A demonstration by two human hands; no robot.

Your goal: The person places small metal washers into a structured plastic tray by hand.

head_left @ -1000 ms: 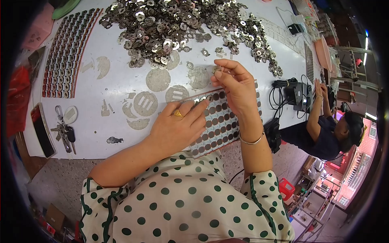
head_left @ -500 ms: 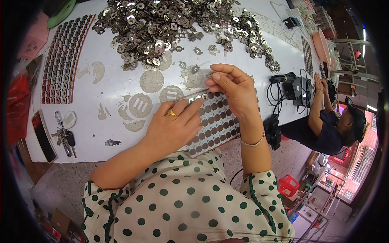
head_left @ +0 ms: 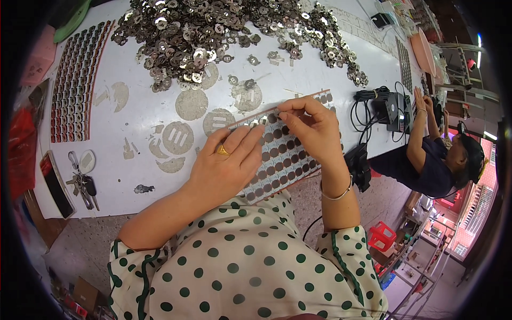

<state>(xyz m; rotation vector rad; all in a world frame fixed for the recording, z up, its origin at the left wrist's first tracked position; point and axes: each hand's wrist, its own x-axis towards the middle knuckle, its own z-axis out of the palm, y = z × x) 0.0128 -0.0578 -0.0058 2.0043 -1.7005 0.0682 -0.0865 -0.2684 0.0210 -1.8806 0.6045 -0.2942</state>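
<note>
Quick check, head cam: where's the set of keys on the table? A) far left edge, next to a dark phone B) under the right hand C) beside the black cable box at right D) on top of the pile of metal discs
A: the keys lie near the white table's left edge, right beside the dark phone, apart from both hands.

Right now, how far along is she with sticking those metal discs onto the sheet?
Done: most rows of the sheet carry dark discs, and a filled strip lies far left. In hand: the right hand presses a disc at the sheet's top edge while the left hand steadies it. Left: a large pile of loose discs.
</note>
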